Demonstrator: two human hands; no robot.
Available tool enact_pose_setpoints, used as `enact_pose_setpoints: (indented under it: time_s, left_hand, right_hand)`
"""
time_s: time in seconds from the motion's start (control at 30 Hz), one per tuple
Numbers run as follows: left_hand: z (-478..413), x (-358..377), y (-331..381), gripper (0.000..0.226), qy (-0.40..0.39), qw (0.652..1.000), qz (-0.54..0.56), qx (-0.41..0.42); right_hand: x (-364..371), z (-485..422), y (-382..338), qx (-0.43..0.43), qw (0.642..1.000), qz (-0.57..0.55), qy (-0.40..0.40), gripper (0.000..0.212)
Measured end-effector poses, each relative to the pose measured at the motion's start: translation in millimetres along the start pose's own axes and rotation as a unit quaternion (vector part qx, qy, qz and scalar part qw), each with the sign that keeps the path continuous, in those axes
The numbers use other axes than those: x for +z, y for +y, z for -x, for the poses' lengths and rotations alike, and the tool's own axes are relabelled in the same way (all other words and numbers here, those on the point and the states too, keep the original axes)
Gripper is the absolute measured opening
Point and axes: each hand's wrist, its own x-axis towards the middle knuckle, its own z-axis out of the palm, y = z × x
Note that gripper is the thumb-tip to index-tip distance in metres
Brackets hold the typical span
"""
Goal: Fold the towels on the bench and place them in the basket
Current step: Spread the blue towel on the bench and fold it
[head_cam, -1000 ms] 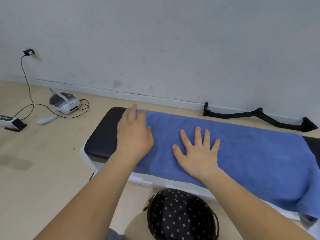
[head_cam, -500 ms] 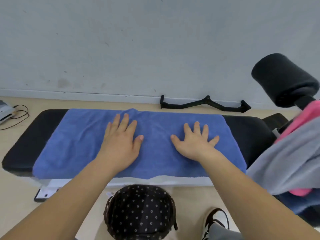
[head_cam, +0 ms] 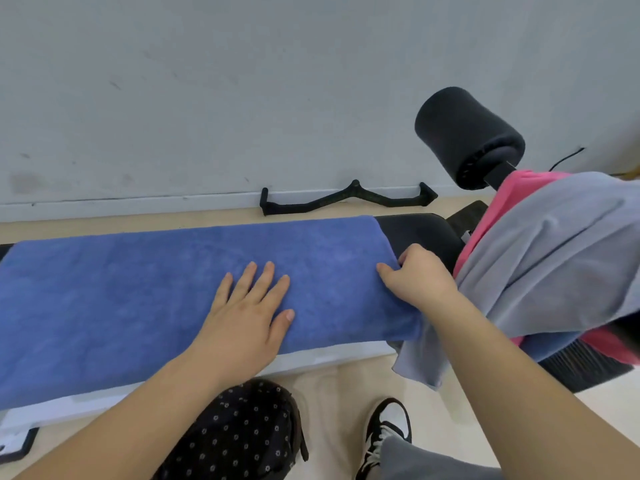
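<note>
Pale wall, black padded tabletop (head_cam: 420, 233), and the blue towel (head_cam: 138, 299) lies stretched along it. The right hand (head_cam: 415, 280) has slid from mid-cloth to the right end, fingers (head_cam: 383, 268) curled and pinching that edge, so a fold looks next. The left hand (head_cam: 247, 315) rests flat, spread open. The dotted basket (head_cam: 239, 434) waits below.

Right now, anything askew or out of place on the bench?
Nothing damaged or spilled. The blue towel lies flat along the bench. The odd spot is the right end: a grey towel and a pink towel are heaped unfolded, the grey one drooping off the edge toward the floor.
</note>
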Motion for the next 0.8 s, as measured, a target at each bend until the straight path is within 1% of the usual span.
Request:
enact_pose_setpoints:
  time_s: [0.1, 0.23, 0.27, 0.33, 0.37, 0.43, 0.47, 0.5, 0.57, 0.6, 0.63, 0.67, 0.7, 0.73, 0.77, 0.8]
  left_hand:
    - [-2, 7, 4, 0.084, 0.008, 1.000, -0.017, -0.008]
    - [-4, 3, 2, 0.084, -0.005, 1.000, -0.013, -0.015]
    - [-4, 3, 3, 0.084, -0.012, 1.000, -0.017, -0.018]
    - [-2, 2, 5, 0.083, -0.022, 0.999, -0.024, -0.025]
    - [-2, 2, 6, 0.084, -0.026, 0.999, -0.029, -0.027]
    - [-2, 0, 10, 0.084, -0.037, 0.998, -0.036, -0.032]
    - [-3, -5, 14, 0.083, -0.048, 0.997, -0.040, -0.041]
    - [-6, -10, 20, 0.077, -0.060, 0.996, -0.043, -0.052]
    - [-14, -23, 40, 0.063, -0.054, 0.996, -0.048, -0.044]
    - [-16, -29, 55, 0.060, -0.030, 0.999, -0.036, -0.013]
    - [-18, -33, 72, 0.064, -0.007, 0.999, -0.017, 0.028]
    - [-19, -35, 91, 0.073, 0.005, 0.998, 0.019, 0.060]
    - [-20, -35, 110, 0.082, 0.002, 0.995, 0.069, 0.066]
    - [-20, -34, 127, 0.087, 0.001, 0.992, 0.114, 0.056]
    - [-22, -31, 139, 0.083, 0.013, 0.988, 0.149, 0.036]
    - [-26, -28, 146, 0.070, 0.037, 0.982, 0.183, 0.020]
  right_hand:
    - [-2, -3, 3, 0.015, 0.998, -0.056, -0.040, 0.036]
    - [-7, 2, 1, -0.001, 0.987, -0.157, -0.026, 0.034]
    - [-9, 3, -1, 0.002, 0.982, -0.189, -0.023, 0.032]
    - [-13, 5, -2, 0.007, 0.971, -0.239, -0.019, 0.018]
    - [-16, 8, -2, 0.011, 0.967, -0.254, -0.022, 0.016]
    - [-20, 11, -1, 0.022, 0.958, -0.283, -0.043, 0.038]
    - [-21, 13, 0, 0.027, 0.953, -0.298, -0.050, 0.048]
    - [-22, 15, 0, 0.030, 0.948, -0.314, -0.051, 0.055]
    - [-24, 18, -1, 0.024, 0.939, -0.340, -0.043, 0.057]
    - [-24, 20, -2, 0.025, 0.933, -0.358, -0.041, 0.056]
    - [-24, 21, -4, 0.035, 0.919, -0.390, -0.047, 0.054]
    - [-23, 22, -7, 0.055, 0.895, -0.439, -0.061, 0.051]
    - [-23, 23, -10, 0.079, 0.860, -0.497, -0.086, 0.047]
    - [-24, 24, -13, 0.101, 0.822, -0.550, -0.109, 0.040]
    - [-23, 24, -15, 0.115, 0.796, -0.582, -0.123, 0.028]
    - [-24, 24, -16, 0.120, 0.785, -0.594, -0.130, 0.015]
